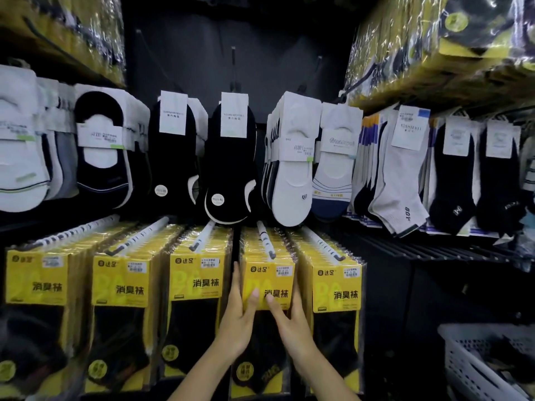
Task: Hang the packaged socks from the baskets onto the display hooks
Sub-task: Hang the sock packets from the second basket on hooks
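A yellow-carded pack of black socks (267, 277) hangs at the front of the fourth stack in the lower row, on a white display hook (266, 240). My left hand (238, 322) grips the pack's left edge, thumb on its front. My right hand (292, 319) holds its right edge, thumb pressed on the yellow card. A white plastic basket (466, 363) with dark sock packs stands at the lower right.
Matching yellow packs fill the neighbouring hooks (199, 285) (338, 287). Above hangs a row of black and white low-cut socks (231, 157). More wrapped yellow packs (434, 47) sit overhead on both sides. Dark wire shelving (419, 250) runs along the right.
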A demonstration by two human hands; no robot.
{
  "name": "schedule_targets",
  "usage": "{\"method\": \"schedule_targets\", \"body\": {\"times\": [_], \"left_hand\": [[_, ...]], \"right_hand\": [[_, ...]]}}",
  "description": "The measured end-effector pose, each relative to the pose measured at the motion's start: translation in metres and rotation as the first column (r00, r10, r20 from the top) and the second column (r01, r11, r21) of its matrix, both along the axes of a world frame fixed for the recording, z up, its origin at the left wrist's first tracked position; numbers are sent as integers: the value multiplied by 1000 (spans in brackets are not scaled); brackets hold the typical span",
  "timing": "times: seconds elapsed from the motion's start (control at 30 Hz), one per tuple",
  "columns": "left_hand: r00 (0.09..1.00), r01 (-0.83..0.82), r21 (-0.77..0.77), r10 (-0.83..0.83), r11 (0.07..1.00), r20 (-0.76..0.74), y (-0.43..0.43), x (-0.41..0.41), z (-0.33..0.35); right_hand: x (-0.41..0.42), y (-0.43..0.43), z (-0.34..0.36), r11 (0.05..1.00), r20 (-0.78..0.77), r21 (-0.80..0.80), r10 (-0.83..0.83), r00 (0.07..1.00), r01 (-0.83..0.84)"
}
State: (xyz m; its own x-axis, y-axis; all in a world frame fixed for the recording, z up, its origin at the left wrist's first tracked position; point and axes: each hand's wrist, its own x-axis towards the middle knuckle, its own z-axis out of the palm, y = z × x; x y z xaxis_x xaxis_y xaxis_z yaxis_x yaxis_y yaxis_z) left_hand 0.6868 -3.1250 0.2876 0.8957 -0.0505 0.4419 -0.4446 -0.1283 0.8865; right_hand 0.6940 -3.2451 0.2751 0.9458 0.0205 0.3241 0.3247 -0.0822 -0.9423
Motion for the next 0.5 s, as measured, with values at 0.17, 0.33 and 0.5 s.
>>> {"method": "schedule_targets", "body": {"times": [0.17,0.33,0.5], "left_hand": [[999,-19,-10,18,1000,-38,-3,-8,6],[999,-22,38,23,999,-24,5,-36,6],[981,-188,95,182,978,68,40,-67,6]], "right_hand": [[-11,1,7,998,22,-28,-49,999,50],[-34,0,24,995,64,-66,-73,995,77],[-57,0,40,978,232,-88,-162,959,187]]}}
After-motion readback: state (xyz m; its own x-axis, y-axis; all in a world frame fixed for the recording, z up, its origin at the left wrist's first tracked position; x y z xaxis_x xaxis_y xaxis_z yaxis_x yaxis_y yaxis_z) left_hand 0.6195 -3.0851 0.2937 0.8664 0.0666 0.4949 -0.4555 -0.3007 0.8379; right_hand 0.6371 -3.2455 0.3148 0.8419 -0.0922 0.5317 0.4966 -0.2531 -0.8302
